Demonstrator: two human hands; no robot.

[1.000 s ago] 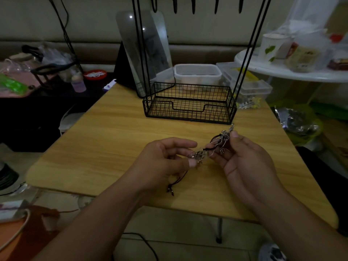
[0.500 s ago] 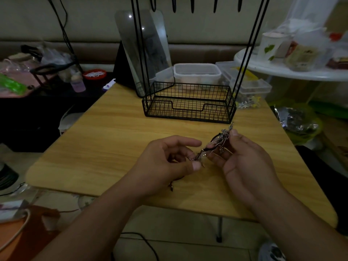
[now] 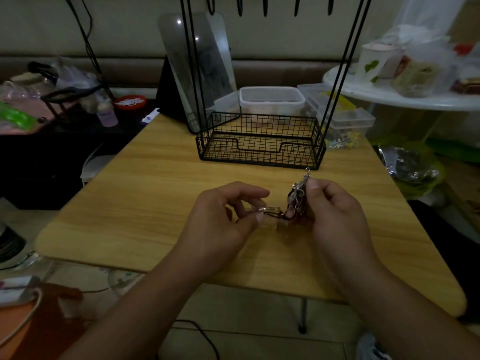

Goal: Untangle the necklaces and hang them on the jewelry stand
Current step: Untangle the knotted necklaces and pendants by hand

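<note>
Our hands, left and right, pinch the necklaces (still tangled) above the worktop, before the stand.

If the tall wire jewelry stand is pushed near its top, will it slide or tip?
The jewelry stand probably tips easily: its thin rods rise far above a small basket base. It looks light, being open wire, so it might also slide on the smooth table.

Dim room, beige wall behind. Wooden table with rounded corners stood on a tiled floor. White round table at right held containers. Dark low shelf at left carried clutter. Black cable lay on the floor.
</note>
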